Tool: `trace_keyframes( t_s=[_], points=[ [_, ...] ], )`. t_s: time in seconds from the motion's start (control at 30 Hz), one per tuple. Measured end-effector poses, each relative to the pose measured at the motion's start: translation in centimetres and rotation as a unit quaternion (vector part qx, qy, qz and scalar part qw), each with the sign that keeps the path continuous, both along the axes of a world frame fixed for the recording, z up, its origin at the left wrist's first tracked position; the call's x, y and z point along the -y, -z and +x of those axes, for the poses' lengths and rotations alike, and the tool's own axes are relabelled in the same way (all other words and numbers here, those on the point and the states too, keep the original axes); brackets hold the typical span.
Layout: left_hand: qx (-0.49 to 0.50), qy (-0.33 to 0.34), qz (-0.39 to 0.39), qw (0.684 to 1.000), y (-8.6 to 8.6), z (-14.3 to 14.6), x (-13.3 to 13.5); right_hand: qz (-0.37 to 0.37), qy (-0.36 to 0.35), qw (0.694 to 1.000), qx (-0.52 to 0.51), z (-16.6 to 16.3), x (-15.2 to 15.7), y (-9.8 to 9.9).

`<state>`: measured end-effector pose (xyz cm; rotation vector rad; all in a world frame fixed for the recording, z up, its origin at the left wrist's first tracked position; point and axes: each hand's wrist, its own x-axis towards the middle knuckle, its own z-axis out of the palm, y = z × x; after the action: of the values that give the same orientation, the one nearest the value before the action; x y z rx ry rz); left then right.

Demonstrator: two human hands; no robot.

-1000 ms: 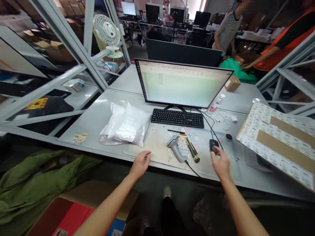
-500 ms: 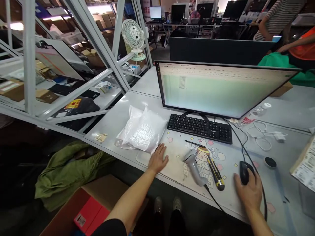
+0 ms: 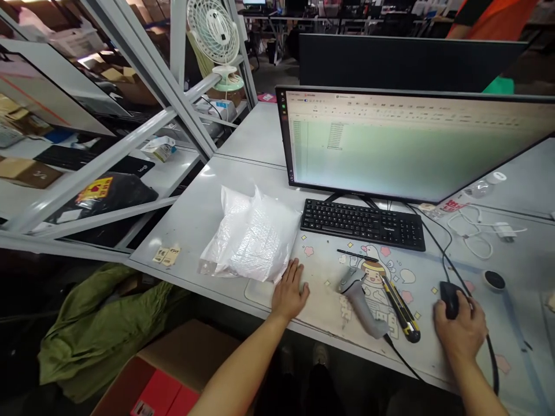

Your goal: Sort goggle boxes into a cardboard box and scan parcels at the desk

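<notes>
My left hand (image 3: 289, 293) lies flat on the printed desk mat (image 3: 321, 300), fingers stretched out, its fingertips at the lower corner of the white plastic mailer bags (image 3: 260, 237). My right hand (image 3: 462, 328) is wrapped over a black computer mouse (image 3: 450, 299) at the right of the mat. Between the hands lie a grey barcode scanner (image 3: 363, 303) with a black cable and a yellow-and-black utility knife (image 3: 402, 309). A thin black pen (image 3: 357, 255) rests above them. The black keyboard (image 3: 362, 224) stands before a monitor (image 3: 390, 150) that shows a spreadsheet.
A plastic bottle (image 3: 472, 193), a white charging cable (image 3: 479, 228) and a small round container (image 3: 494, 281) are at the right. Grey frame bars (image 3: 143, 136) and a fan (image 3: 214, 34) stand left. Below the desk are an open carton (image 3: 191, 352) with red boxes and a green garment (image 3: 99, 329).
The view has tilted down and shifted, so desk items appear farther right and the monitor higher. Both hands keep their places on the mat and mouse. The striped-shirt person has left the view.
</notes>
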<state>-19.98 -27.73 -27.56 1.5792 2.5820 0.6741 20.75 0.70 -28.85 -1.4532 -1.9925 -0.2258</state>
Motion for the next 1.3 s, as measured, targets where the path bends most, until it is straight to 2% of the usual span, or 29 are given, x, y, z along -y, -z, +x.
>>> trace_keyframes(
  t_s=[0.2, 0.67, 1.3],
  points=[
    [0.011, -0.008, -0.016, 1.000, -0.2, 0.1, -0.1, -0.001, -0.002, 1.000, 0.011, 0.1, -0.1, 0.1],
    [0.000, -0.015, -0.002, 1.000, -0.2, 0.2, -0.3, 0.008, -0.039, 0.999, 0.013, 0.4, -0.4, 0.3],
    [0.004, -0.017, 0.002, 1.000, -0.1, 0.2, -0.1, -0.004, -0.037, 0.999, 0.003, 0.9, -0.7, 1.1]
  ],
)
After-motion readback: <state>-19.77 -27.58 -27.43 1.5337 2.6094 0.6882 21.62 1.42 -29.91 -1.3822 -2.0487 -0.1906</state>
